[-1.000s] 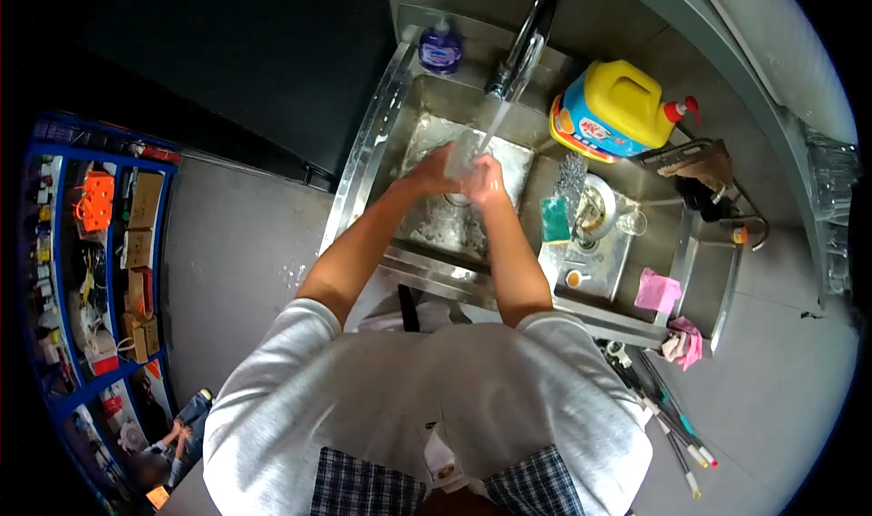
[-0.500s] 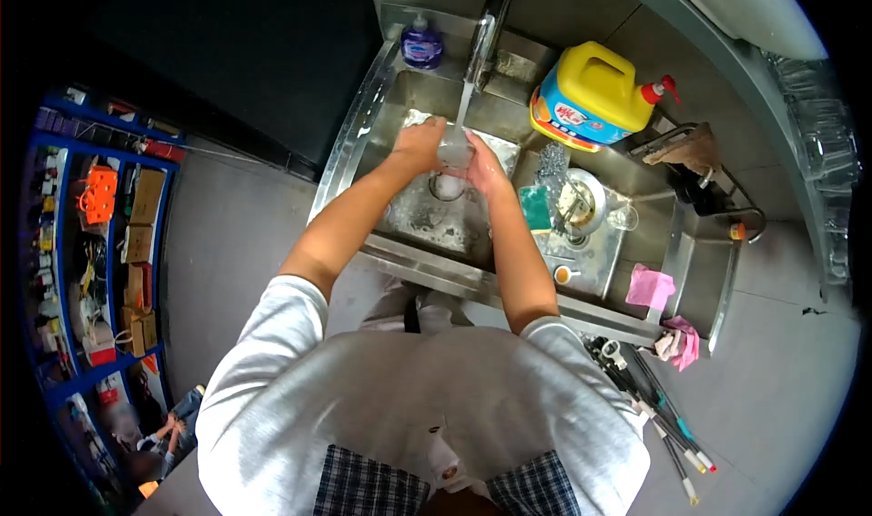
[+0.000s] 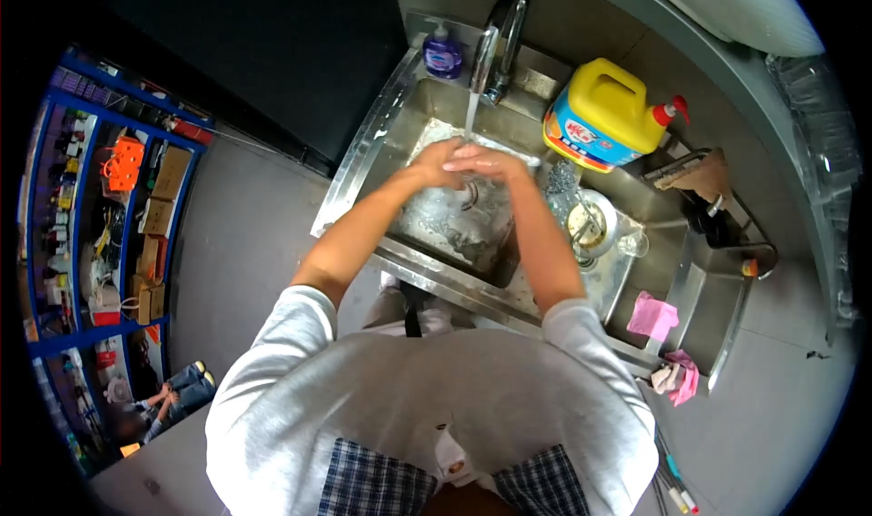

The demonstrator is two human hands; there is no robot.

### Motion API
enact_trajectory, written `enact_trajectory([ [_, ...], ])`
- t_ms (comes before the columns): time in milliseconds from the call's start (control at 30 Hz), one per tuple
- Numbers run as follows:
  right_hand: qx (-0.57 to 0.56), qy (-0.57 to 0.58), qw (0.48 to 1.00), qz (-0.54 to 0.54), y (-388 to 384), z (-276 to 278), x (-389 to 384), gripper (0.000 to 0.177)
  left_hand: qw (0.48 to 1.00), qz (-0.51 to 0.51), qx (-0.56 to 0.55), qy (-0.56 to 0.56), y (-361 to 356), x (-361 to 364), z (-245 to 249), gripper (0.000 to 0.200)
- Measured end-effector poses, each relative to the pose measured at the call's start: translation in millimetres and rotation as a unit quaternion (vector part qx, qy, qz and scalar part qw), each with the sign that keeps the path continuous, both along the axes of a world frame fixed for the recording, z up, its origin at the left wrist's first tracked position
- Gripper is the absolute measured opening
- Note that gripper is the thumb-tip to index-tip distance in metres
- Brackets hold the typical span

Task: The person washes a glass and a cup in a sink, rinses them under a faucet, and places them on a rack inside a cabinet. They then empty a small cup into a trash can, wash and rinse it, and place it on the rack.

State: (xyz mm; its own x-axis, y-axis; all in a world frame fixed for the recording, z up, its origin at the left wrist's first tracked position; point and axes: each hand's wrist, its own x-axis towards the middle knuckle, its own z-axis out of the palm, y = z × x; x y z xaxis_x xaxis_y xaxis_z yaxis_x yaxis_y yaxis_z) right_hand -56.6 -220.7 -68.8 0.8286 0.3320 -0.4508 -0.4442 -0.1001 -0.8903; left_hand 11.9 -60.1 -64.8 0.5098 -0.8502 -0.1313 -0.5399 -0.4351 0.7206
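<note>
My left hand [image 3: 434,166] and my right hand [image 3: 490,164] meet in the left basin of the steel sink [image 3: 400,121]. A stream of running water [image 3: 471,116] from the chrome faucet [image 3: 484,57] falls onto them. The fingers of my right hand lie stretched out across my left hand, palms facing. My left hand is partly covered, and its fingers look extended rather than curled. No object shows between them. Below the hands, water splashes around the drain [image 3: 469,194].
A purple soap bottle [image 3: 443,54] and a yellow detergent jug [image 3: 604,112] stand behind the basins. The right basin holds a bowl [image 3: 607,209] and a small glass [image 3: 633,243]. Pink cloths [image 3: 652,316] hang over the edge. Another person [image 3: 177,398] sits far left by the shelves.
My hands were apart around a pale, translucent patch under the stream; now they overlap, right over left. The view has shifted, and my right forearm covers the green pad.
</note>
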Motion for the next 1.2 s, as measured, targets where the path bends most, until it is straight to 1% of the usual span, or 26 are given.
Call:
enact_trajectory([
  [33, 0.112, 0.066, 0.991, 0.019, -10, -4, 8, 0.025, 1.0, 0.028, -0.002, 0.001, -3, -7, 5, 0.068],
  [100, 0.161, 0.09, 0.983, 0.024, -27, -5, 23, 0.023, 0.996, 0.083, -0.011, 0.006, -13, -16, 12, 0.065],
  [133, 0.094, 0.03, 0.995, -0.009, -22, -12, 31, 0.022, 0.988, 0.127, -0.017, -0.088, -17, -14, 10, 0.058],
  [233, 0.033, -0.144, 0.977, -0.152, 0, -12, 21, 0.025, 0.97, 0.172, 0.039, -0.17, -21, -3, 23, 0.054],
  [267, 0.027, -0.198, 0.962, -0.189, 9, -7, 17, 0.023, 0.975, 0.143, 0.055, -0.163, -19, 0, 24, 0.061],
  [300, 0.107, -0.116, 0.953, -0.259, 7, -8, 24, 0.024, 0.96, 0.147, 0.054, -0.231, -19, 0, 22, 0.06],
  [333, 0.184, -0.032, 0.927, -0.326, 2, -9, 32, 0.026, 0.942, 0.148, 0.054, -0.297, -19, -4, 17, 0.06],
  [367, 0.257, 0.055, 0.883, -0.389, 0, -12, 34, 0.028, 0.919, 0.147, 0.053, -0.361, -18, -10, 12, 0.059],
  [400, 0.276, 0.102, 0.893, -0.342, 0, 4, 33, 0.033, 0.907, 0.13, 0.054, -0.397, -15, -14, 4, 0.057],
  [500, 0.366, 0.183, 0.865, -0.291, -11, -44, 49, 0.031, 0.906, 0.072, 0.067, -0.413, -6, -13, 7, 0.05],
  [533, 0.31, 0.165, 0.884, -0.308, 2, -44, 52, 0.03, 0.917, 0.067, 0.051, -0.389, -4, -7, 5, 0.052],
  [567, 0.128, -0.006, 0.958, -0.257, 6, -41, 51, 0.029, 0.967, 0.079, 0.019, -0.241, -5, 5, 0, 0.052],
  [600, -0.063, -0.175, 0.964, -0.189, 17, -26, 35, 0.028, 0.992, 0.087, -0.012, -0.086, -3, 14, -12, 0.051],
  [633, -0.248, -0.328, 0.905, -0.11, 27, -9, 18, 0.027, 0.992, 0.093, -0.038, 0.073, 3, 20, -18, 0.051],
  [667, -0.326, -0.327, 0.881, -0.105, 33, 18, 4, 0.032, 0.97, 0.05, -0.168, 0.169, 10, 17, -11, 0.052],
  [767, -0.362, -0.336, 0.868, -0.051, 28, 40, -5, 0.03, 0.888, 0.109, -0.229, 0.383, 16, 0, -31, 0.052],
  [800, -0.365, -0.356, 0.859, -0.053, 23, 28, -1, 0.033, 0.858, 0.134, -0.255, 0.426, 10, -9, -39, 0.062],
  [833, -0.362, -0.317, 0.877, -0.009, 22, 22, 7, 0.036, 0.907, 0.153, -0.244, 0.308, 5, -16, -42, 0.064],
  [867, -0.358, -0.275, 0.892, 0.037, 24, 15, 16, 0.039, 0.94, 0.172, -0.23, 0.186, -1, -23, -46, 0.066],
  [900, -0.353, -0.23, 0.903, 0.083, 23, 5, 24, 0.042, 0.957, 0.188, -0.211, 0.063, -7, -29, -49, 0.068],
  [933, -0.283, -0.259, 0.922, 0.044, 19, -23, 29, 0.052, 0.949, 0.227, -0.201, 0.083, -11, -30, -47, 0.07],
  [967, -0.209, -0.162, 0.96, 0.09, 10, -40, 36, 0.055, 0.942, 0.197, -0.251, 0.105, -11, -24, -62, 0.067],
  [1000, -0.265, -0.174, 0.944, 0.089, 9, -26, 28, 0.045, 0.935, 0.182, -0.255, 0.167, -13, -22, -67, 0.066],
  [1033, -0.322, -0.189, 0.924, 0.089, 8, 3, 20, 0.036, 0.924, 0.168, -0.26, 0.226, -14, -16, -68, 0.064],
  [1133, -0.245, -0.201, 0.949, 0.007, -5, 54, -12, 0.032, 0.862, 0.13, -0.205, 0.445, 0, -10, -22, 0.063],
  [1200, -0.32, -0.347, 0.871, -0.135, -28, 32, -9, 0.031, 0.886, 0.122, -0.227, 0.385, 2, -9, -24, 0.063],
])
